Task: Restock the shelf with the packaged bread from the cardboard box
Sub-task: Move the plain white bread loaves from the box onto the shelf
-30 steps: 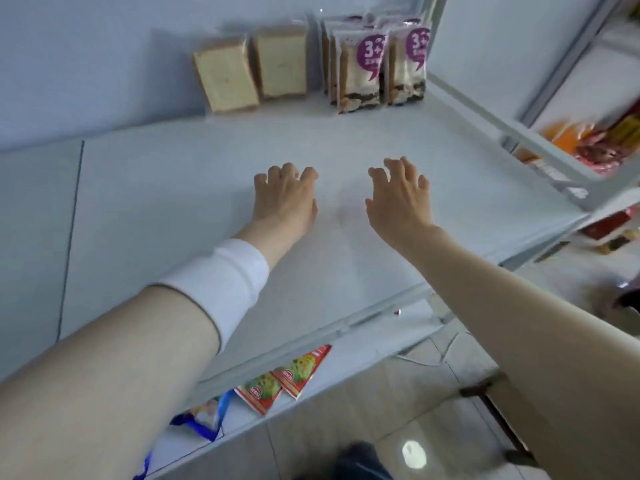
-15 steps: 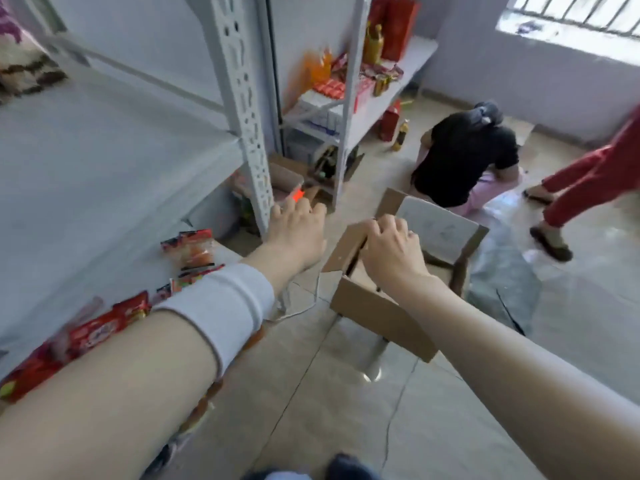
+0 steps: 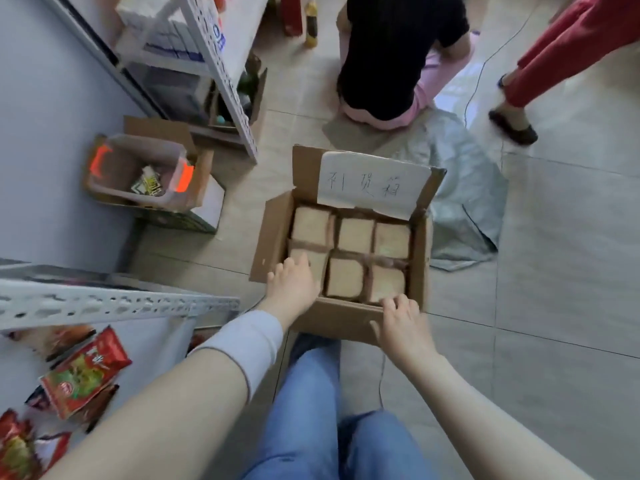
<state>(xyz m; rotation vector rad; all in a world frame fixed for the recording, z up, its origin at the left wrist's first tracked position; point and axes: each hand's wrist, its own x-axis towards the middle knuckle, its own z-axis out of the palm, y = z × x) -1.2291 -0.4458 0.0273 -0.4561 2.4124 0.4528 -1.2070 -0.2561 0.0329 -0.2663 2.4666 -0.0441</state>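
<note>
An open cardboard box (image 3: 273, 237) stands on the floor in front of my knees. It holds several wrapped bread loaves (image 3: 355, 233) packed upright in two rows. A white paper label (image 3: 370, 183) is stuck on its far flap. My left hand (image 3: 292, 284) reaches in over the near-left loaf, fingers spread and touching it. My right hand (image 3: 403, 322) rests at the box's near right rim, fingertips by the near-right loaf. Neither hand has lifted anything. The metal shelf (image 3: 104, 303) edge is at my left.
Red snack packs (image 3: 83, 375) lie on the lower shelf at left. A clear bin with orange handles (image 3: 138, 171) sits in another box by the wall. A crouching person (image 3: 388, 53) and a walking person in red trousers (image 3: 554, 53) are beyond. A grey sack (image 3: 467, 202) lies right of the box.
My view swung from the upper shelf down to the floor. Both hands dropped from the shelf board to the bread box, the left one now inside it.
</note>
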